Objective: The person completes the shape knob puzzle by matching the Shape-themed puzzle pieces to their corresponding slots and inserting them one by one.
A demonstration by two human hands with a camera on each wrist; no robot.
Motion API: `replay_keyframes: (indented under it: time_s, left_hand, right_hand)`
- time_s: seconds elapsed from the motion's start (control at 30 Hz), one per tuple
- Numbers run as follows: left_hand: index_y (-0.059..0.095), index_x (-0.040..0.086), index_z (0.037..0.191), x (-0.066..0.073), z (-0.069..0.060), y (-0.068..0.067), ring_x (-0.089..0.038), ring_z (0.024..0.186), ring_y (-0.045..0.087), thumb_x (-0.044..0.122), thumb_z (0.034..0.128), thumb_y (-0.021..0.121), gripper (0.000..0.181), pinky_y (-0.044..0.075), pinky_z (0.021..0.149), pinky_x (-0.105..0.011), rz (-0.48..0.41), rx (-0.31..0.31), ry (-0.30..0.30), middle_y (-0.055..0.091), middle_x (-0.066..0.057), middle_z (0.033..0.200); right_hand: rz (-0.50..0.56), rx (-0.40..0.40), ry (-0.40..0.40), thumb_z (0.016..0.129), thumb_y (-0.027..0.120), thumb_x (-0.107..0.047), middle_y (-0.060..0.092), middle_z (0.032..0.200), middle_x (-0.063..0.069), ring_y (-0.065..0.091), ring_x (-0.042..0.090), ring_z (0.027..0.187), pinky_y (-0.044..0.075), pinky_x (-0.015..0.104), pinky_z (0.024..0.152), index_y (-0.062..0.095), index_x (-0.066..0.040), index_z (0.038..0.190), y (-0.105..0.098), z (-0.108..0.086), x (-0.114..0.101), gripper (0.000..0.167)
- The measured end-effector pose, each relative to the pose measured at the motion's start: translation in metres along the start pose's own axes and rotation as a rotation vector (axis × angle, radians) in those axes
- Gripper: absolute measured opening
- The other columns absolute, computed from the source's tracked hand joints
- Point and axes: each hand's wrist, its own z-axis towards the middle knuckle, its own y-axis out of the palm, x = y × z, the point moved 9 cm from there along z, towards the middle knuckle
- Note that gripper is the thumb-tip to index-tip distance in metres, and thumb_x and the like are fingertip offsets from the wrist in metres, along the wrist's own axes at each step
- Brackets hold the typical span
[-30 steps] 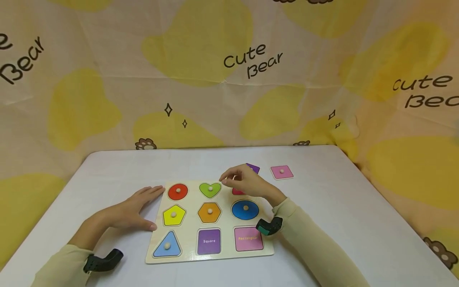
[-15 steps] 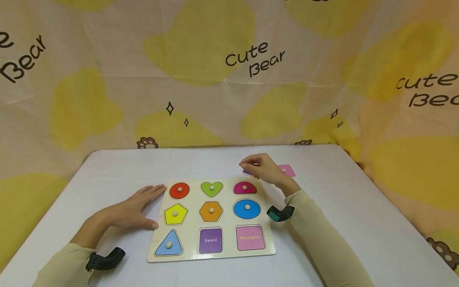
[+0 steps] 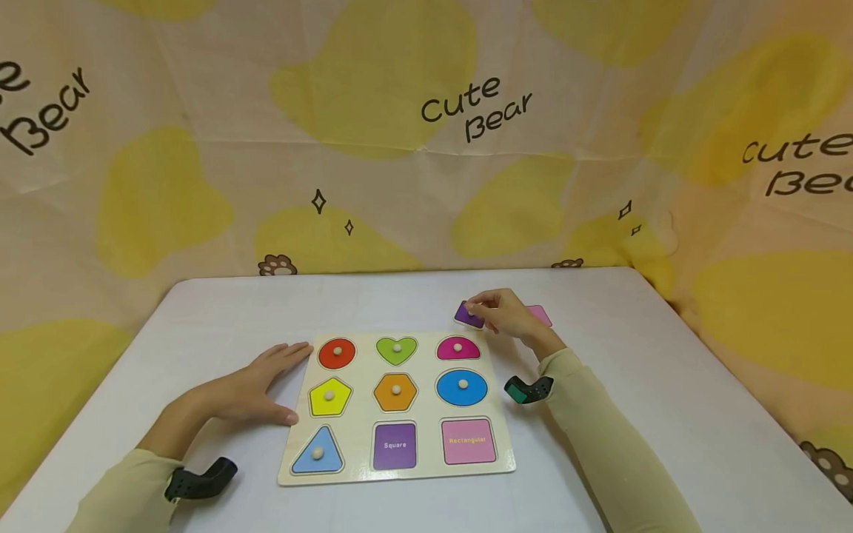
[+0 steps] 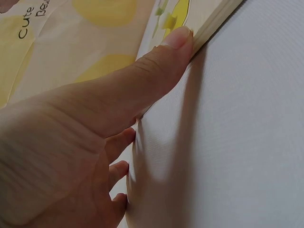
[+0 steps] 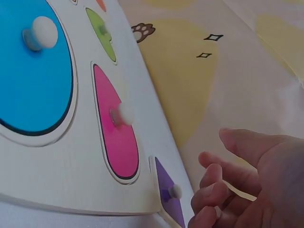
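In the head view, a wooden shape puzzle board (image 3: pixel 429 407) lies on the white table. My left hand (image 3: pixel 240 392) rests at its left side with fingers spread; in the left wrist view the thumb (image 4: pixel 161 61) touches the board's edge. Beyond the far right corner, a purple square puzzle piece (image 3: pixel 466 316) with a knob (image 5: pixel 175 191) lies on the table. My right hand (image 3: pixel 509 314) hovers over it, fingers loosely bent beside the knob and apart from it in the right wrist view. A pink rectangular piece (image 3: pixel 540 314) is partly hidden behind this hand.
On the board, the purple square recess (image 3: pixel 395 446) and the pink rectangular recess (image 3: pixel 469 441) show printed words. Knobbed pieces fill the other places, among them a blue oval (image 3: pixel 453 392) and a blue triangle (image 3: pixel 318 465). A patterned cloth (image 3: pixel 373 89) hangs behind the table.
My right hand has moved from over the board's far edge, rightward and away, to the purple square piece. The magenta half circle is uncovered. My left hand stays by the board.
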Motion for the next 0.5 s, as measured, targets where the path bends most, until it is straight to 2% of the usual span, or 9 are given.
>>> replay_keyframes:
  time_s: [0.13,0.37,0.5]
  left_hand:
    - [0.024,0.017,0.162,0.000,0.000,0.000,-0.053,0.151,0.009,0.048,0.0735,0.085,0.111,0.020,0.112,-0.081,-0.001,0.001,-0.006,0.020,-0.021,0.167]
    - [0.024,0.017,0.162,0.001,-0.001,-0.001,-0.053,0.151,0.009,0.047,0.0735,0.085,0.111,0.019,0.112,-0.080,-0.003,0.002,-0.017,0.020,-0.021,0.168]
    - [0.024,0.017,0.162,0.001,-0.001,0.000,-0.053,0.151,0.009,0.047,0.0735,0.085,0.111,0.018,0.113,-0.080,-0.001,0.004,-0.017,0.020,-0.021,0.167]
  right_hand:
    - [0.009,0.005,0.048,0.101,0.062,-0.025,0.050,0.074,0.000,0.044,0.012,0.056,0.033,0.020,0.049,0.066,-0.002,0.129,0.001,0.002,0.008,0.036]
    - [-0.050,0.031,0.083,0.101,0.062,-0.024,0.055,0.086,0.004,0.049,0.014,0.069,0.039,0.021,0.057,0.065,-0.004,0.132,0.001,0.005,0.015,0.037]
    - [-0.052,0.021,0.095,0.101,0.063,-0.024,0.052,0.082,0.003,0.047,0.014,0.067,0.038,0.021,0.058,0.063,-0.004,0.134,0.003,0.008,0.021,0.039]
